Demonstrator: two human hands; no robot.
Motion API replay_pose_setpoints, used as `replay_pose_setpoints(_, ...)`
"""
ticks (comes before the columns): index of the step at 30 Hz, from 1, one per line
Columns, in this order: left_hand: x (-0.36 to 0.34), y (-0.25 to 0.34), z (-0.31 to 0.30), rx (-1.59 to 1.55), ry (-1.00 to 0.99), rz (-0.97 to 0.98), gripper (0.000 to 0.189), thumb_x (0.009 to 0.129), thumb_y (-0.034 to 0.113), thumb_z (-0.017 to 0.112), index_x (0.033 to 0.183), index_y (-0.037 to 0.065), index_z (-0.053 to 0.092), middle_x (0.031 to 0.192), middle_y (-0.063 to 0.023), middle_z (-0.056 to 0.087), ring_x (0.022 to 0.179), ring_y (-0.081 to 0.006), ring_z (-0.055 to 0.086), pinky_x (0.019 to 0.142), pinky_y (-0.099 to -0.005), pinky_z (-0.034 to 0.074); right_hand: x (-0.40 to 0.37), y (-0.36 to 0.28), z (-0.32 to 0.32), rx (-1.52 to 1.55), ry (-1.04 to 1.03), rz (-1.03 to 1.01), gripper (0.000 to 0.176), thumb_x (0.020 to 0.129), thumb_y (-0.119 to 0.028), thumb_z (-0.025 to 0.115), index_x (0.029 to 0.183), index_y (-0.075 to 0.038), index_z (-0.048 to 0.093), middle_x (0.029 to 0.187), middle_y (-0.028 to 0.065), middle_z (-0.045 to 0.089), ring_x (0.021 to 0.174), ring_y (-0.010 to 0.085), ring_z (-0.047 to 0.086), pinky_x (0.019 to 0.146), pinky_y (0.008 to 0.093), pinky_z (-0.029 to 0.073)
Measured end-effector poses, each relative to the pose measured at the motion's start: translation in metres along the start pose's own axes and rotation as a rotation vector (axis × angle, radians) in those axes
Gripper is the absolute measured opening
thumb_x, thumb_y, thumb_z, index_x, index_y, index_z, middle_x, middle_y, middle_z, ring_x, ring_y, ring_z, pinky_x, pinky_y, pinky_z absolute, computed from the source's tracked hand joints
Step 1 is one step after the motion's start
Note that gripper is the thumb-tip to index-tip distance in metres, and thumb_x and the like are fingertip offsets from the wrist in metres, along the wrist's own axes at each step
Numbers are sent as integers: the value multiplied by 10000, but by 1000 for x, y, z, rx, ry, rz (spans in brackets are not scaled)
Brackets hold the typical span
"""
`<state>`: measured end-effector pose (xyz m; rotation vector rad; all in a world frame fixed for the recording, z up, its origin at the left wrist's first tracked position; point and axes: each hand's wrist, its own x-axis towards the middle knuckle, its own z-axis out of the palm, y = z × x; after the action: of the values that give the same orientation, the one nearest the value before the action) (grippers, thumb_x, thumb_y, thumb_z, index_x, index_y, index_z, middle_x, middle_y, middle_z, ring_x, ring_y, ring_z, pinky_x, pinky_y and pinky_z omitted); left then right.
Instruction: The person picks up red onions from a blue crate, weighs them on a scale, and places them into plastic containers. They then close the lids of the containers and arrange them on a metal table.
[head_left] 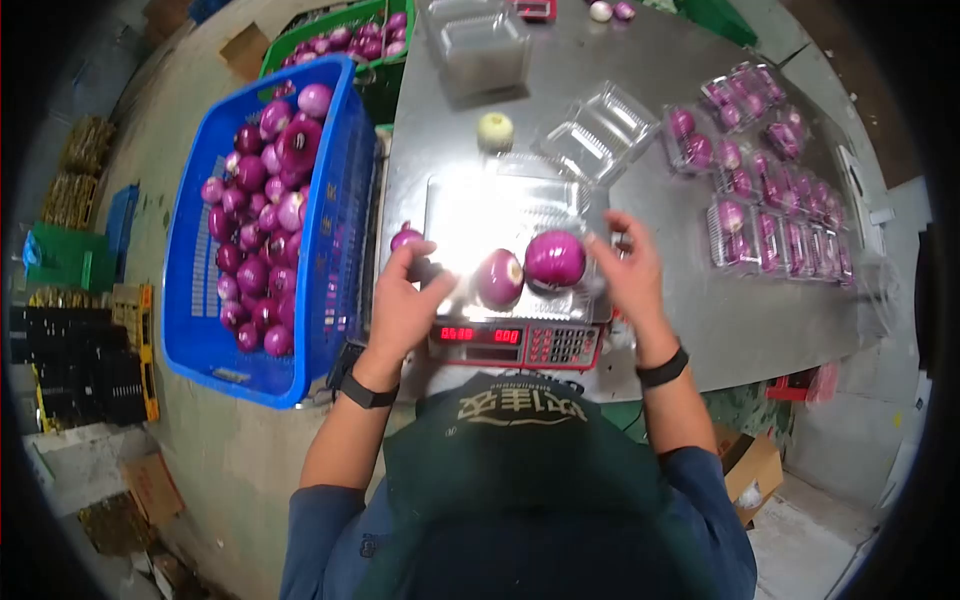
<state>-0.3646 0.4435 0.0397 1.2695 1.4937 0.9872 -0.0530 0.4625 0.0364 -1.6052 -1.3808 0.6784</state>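
Two red onions sit side by side on the weighing scale, the left one showing a pale cut end and the right one darker and glossy. A clear plastic clamshell box lies open on the scale, partly lost in glare. My left hand is just left of the onions, thumb and fingers apart, holding nothing. To the right of the darker onion, my right hand is open with its fingers spread; its thumb is close to that onion. Another small red onion peeks out beyond my left fingers.
At left stands a blue crate of red onions, with a green crate behind. On the steel table are a peeled pale onion, an empty clamshell, stacked boxes and several filled packs at right.
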Motion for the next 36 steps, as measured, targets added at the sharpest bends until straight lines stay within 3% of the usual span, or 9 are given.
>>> replay_pose_setpoints(6,-26,-13,0,-369,66,-218,331,921,111,753,1208,10,623,990,-38,668,861,-122,625,800,-247,507,58,0,20,350,-60,481,652,854,-152,804,1416,48,541,1092,123,696,967,169,649,819,307,536)
replay_pose_setpoints(9,-38,-12,5,-469,-230,-522,333,949,128,709,1236,14,584,1011,-65,663,893,-158,656,768,-298,555,75,13,29,434,-127,454,676,849,-76,758,1453,60,488,1078,108,677,947,153,642,796,294,532)
replay_pose_setpoints(11,-45,-5,9,-630,-331,-537,331,966,123,676,1255,14,558,1035,-94,659,918,-194,675,790,-340,581,76,10,18,368,-182,379,701,794,-5,712,1465,-11,513,1046,106,665,940,189,657,800,306,536)
replay_pose_setpoints(15,-45,-10,4,-829,-392,-479,333,984,127,635,1277,9,528,1082,-145,668,988,-260,695,839,-392,596,8,-19,-36,-347,-316,-353,860,695,-16,716,1511,-172,494,962,111,645,916,254,651,810,348,537)
replay_pose_setpoints(17,-43,-7,6,-845,-348,-497,216,970,99,641,1156,20,565,987,-131,670,906,-253,700,752,-359,592,-27,-30,-54,-386,-501,-318,868,732,-54,723,1543,-174,439,891,96,653,863,220,675,755,339,548)
replay_pose_setpoints(20,-31,-29,18,-683,-273,-521,88,944,44,632,1010,35,574,876,-111,651,777,-240,685,628,-319,553,-56,-28,-47,62,-609,218,831,792,-22,693,1561,-116,392,797,72,660,742,177,689,658,310,551)
replay_pose_setpoints(23,-22,-34,23,-587,-260,-450,84,910,-16,592,977,32,574,799,-81,647,626,-177,616,567,-284,493,-75,9,-20,477,-355,483,739,858,18,652,1542,-21,377,729,43,649,618,125,648,574,272,527)
replay_pose_setpoints(28,-18,-19,36,-573,-234,-385,242,865,-58,596,1099,-9,557,741,-78,613,570,-169,579,528,-287,476,-89,28,-21,616,-296,529,521,869,18,690,1347,42,483,810,61,670,678,135,662,606,269,528)
replay_pose_setpoints(36,3,3,85,-424,-434,-384,445,866,-51,636,1296,-61,527,794,-60,621,612,-149,599,518,-262,487,-91,34,-78,449,-202,580,823,947,-392,715,1590,-100,291,1271,125,601,884,170,673,607,282,529)
